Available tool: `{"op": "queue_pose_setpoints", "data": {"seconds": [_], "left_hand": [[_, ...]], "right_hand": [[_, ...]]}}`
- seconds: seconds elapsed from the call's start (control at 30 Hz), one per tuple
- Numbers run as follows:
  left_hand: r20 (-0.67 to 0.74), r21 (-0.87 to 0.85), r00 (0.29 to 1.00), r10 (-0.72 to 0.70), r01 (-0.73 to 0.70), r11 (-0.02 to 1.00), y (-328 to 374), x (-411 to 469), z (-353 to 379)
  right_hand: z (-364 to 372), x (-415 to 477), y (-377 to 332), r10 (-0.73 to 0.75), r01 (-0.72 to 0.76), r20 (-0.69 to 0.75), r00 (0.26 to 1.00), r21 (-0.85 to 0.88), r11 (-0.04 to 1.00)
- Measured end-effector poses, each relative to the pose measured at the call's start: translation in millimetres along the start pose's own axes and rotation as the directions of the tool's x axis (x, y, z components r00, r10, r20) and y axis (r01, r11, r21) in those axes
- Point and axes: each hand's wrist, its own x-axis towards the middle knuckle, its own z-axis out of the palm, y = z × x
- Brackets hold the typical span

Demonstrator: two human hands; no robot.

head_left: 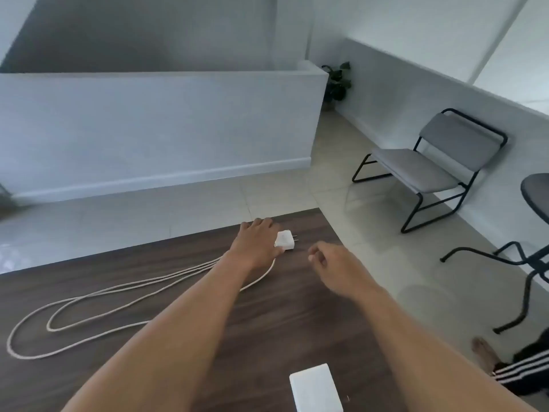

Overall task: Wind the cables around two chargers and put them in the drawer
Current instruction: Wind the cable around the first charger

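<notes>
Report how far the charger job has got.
Done: nothing; the cable lies unwound in loops on the table. In hand: left hand touches the far charger, right hand hovers empty beside it. Left: winding both, including the near charger, and stowing; no drawer visible.

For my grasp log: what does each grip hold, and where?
Left grip touches the charger at its cable end; a hold cannot be told. Right grip holds nothing.

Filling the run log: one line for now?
left hand: at far charger, grip unclear | right hand: hovering empty | cable: looped on table | second charger: near edge
</notes>
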Motion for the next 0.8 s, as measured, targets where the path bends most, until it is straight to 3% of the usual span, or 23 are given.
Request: {"op": "queue_pose_setpoints", "data": {"seconds": [0.37, 0.53, 0.63, 0.73, 0.8], "left_hand": [[-0.017, 0.055, 0.997, -0.072, 0.073, 0.996, 7.0, 12.3, 20.9], [-0.112, -0.337, 0.982, -0.154, 0.109, 0.935, 6.7, -1.3, -26.7], [-0.134, -0.613, 0.96, -0.246, 0.115, 0.782, 4.5, -12.1, -79.9], [-0.152, -0.762, 0.947, -0.283, 0.07, 0.644, -0.2, -30.4, -133.1], [-0.185, -0.818, 0.943, -0.277, 0.009, 0.575, -2.7, -48.4, -166.8]], "right_hand": [[5.1, -2.2, 2.8, 0.012, -0.011, -0.018, 1.0, 0.007, 1.0], [-9.5, -4.5, -13.4, 0.028, -0.025, -0.03, 0.999, 0.114, 0.993], [-24.4, -2.8, -43.4, 0.032, -0.021, -0.04, 0.999, 0.25, 0.968], [-40.1, 4.0, -83.5, -0.026, 0.031, -0.019, 0.999, 0.339, 0.94], [-53.4, 0.2, -114.4, -0.052, 0.063, -0.036, 0.998, 0.485, 0.872]]}}
